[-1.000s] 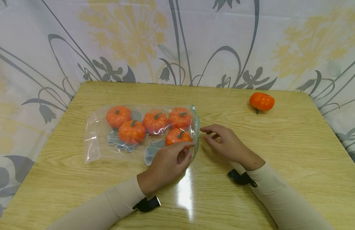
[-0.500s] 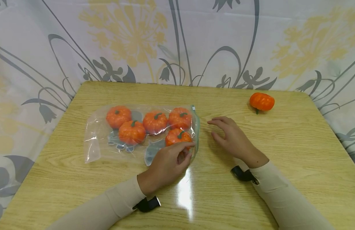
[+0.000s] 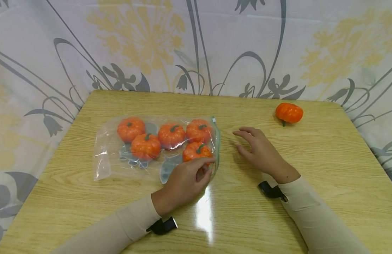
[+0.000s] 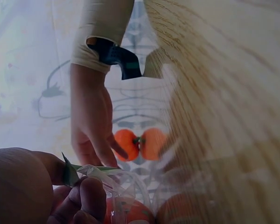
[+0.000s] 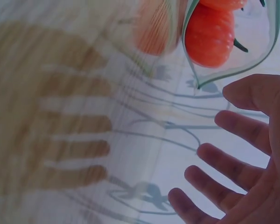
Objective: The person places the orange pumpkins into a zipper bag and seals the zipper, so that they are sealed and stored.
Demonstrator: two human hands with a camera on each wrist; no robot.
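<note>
A clear zip bag lies on the table, with several small orange pumpkins inside. Grey-blue printed shapes show on it. My left hand pinches the near corner of its green-edged mouth between thumb and fingers; in the left wrist view the green strip stands between them. From the right wrist view, the bag's mouth gapes, with a pumpkin just inside. My right hand hovers to the right of the mouth, apart from the bag, fingers spread and holding nothing.
One loose pumpkin lies on its side at the back right of the wooden table, its stem towards me. A flower-patterned cloth hangs behind the table. Dark wrist mounts sit beneath both sleeves.
My right hand has drawn back from the bag's mouth to the right and slightly away from me, its fingers spreading. My left hand and the bag have stayed in place.
</note>
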